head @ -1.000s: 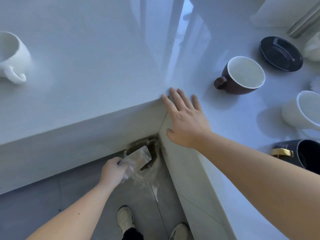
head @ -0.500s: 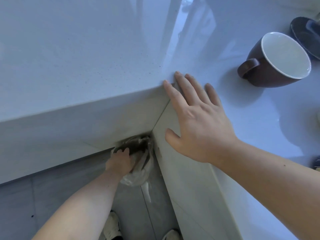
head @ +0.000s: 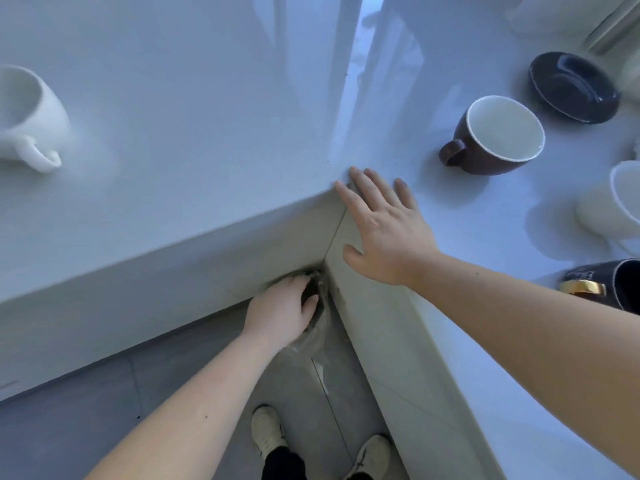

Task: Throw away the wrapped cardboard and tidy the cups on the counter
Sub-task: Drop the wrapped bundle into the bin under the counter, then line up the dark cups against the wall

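My left hand [head: 280, 313] reaches down into the mouth of a small bin lined with a clear plastic bag [head: 313, 337], tucked in the corner below the white counter [head: 207, 116]. Its fingers are spread over the dark opening, and the wrapped cardboard is out of sight. My right hand [head: 384, 230] lies flat and open on the counter's inner corner. On the counter stand a brown cup [head: 498, 136] with a white inside, a white cup [head: 31, 116] at far left, another white cup [head: 613, 202] at right, and a dark mug with a gold handle [head: 616, 285].
A dark saucer [head: 571, 86] lies behind the brown cup. The counter forms an L, with its front panels meeting just above the bin. My shoes [head: 268, 431] stand on the grey tiled floor below.
My left hand held the wrapped cardboard above the bin, then pushed it down inside; now the cardboard is no longer visible. The right hand stayed on the counter corner.
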